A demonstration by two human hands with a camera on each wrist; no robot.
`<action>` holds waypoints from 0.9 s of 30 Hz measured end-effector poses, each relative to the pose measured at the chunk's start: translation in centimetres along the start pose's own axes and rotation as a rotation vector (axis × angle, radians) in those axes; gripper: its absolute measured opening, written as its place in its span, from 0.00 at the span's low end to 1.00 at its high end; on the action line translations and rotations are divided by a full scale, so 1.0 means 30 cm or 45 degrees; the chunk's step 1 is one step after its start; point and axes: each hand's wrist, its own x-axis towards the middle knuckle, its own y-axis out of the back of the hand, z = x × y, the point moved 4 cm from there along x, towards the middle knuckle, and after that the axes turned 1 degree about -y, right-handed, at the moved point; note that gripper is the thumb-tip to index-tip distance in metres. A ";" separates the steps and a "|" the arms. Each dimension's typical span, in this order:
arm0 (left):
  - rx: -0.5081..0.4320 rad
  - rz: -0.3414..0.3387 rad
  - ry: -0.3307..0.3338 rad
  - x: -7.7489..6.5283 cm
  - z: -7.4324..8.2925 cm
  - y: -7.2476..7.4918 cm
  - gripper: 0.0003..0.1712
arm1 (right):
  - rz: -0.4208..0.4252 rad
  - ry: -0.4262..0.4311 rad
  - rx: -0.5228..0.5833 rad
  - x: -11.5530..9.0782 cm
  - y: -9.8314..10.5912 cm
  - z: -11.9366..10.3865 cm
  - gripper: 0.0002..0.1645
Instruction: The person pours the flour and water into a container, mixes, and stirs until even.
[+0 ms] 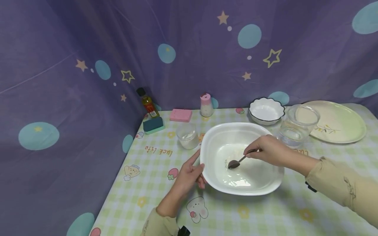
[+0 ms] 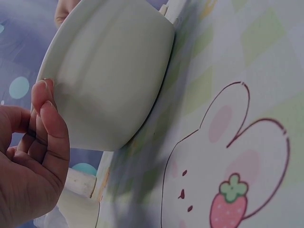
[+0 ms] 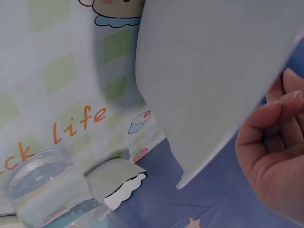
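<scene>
A large white basin (image 1: 260,175) stands on the table, its bottom shiny with what looks like shallow clear liquid and some pale specks near the spoon. My left hand (image 1: 187,173) grips the basin's left rim, thumb on top; the left wrist view shows that hand (image 2: 35,161) with bent fingers against the outer wall. Inside the basin, a dark brown spoon (image 1: 234,164) dips its bowl to the bottom. Its handle is pinched by my right hand (image 1: 268,150) from above the right side. In the right wrist view the basin's wall (image 3: 204,71) hides the spoon.
Left of the basin are a small glass of white stuff (image 1: 188,137), a sponge (image 1: 153,124), a pink sponge (image 1: 180,115), an oil bottle (image 1: 149,104) and a pink-topped shaker (image 1: 206,105). Behind right stand a scalloped bowl (image 1: 266,110), a glass jar of water (image 1: 298,126) and an oval plate (image 1: 345,121).
</scene>
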 end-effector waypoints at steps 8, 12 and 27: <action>-0.020 -0.023 -0.022 0.002 -0.004 -0.005 0.33 | 0.168 -0.041 -0.112 0.024 0.002 0.005 0.06; -0.028 -0.024 -0.025 0.001 -0.003 -0.006 0.33 | 0.202 -0.091 -0.188 0.022 0.013 0.018 0.05; -0.050 -0.009 -0.024 -0.004 0.004 -0.004 0.34 | 0.085 -0.106 -0.283 -0.061 0.076 0.033 0.06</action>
